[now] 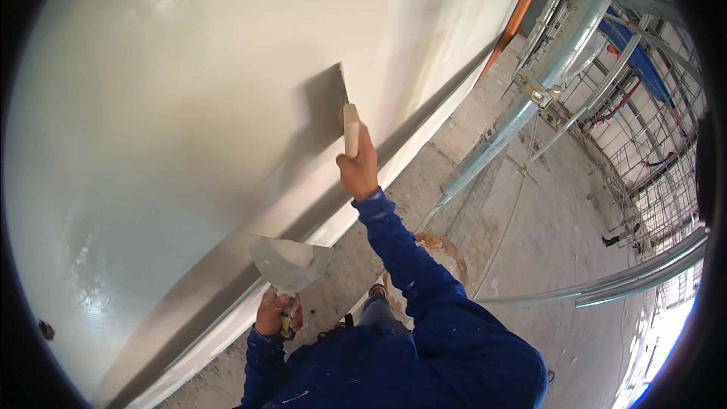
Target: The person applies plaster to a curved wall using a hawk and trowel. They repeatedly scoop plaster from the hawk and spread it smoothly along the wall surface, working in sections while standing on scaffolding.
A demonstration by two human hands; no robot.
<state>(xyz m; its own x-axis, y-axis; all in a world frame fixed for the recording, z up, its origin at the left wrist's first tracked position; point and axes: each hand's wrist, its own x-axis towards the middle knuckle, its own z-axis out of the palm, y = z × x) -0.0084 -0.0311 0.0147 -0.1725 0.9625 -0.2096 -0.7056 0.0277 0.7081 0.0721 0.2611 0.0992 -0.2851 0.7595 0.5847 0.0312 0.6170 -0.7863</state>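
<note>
My right hand (360, 165) is closed around the pale wooden handle of a putty knife (351, 129). Its thin blade is seen almost edge-on, close to the smooth whitish wall (204, 98), and throws a dark shadow there. Whether the blade touches the wall I cannot tell. Lower down, my left hand (274, 312) grips a wide putty knife (266, 257) by its handle. A pale lump of putty (295, 256) lies on that broad metal blade, which is near the foot of the wall. Both blue sleeves carry white specks.
A thick metal scaffold pole (485, 153) with a clamp slants up on my right. Behind my right arm stands a round brownish bucket (445, 248) on the dusty concrete floor (545, 250). Mesh and scaffolding (644, 144) fill the far right. An orange pipe (522, 4) edges the wall.
</note>
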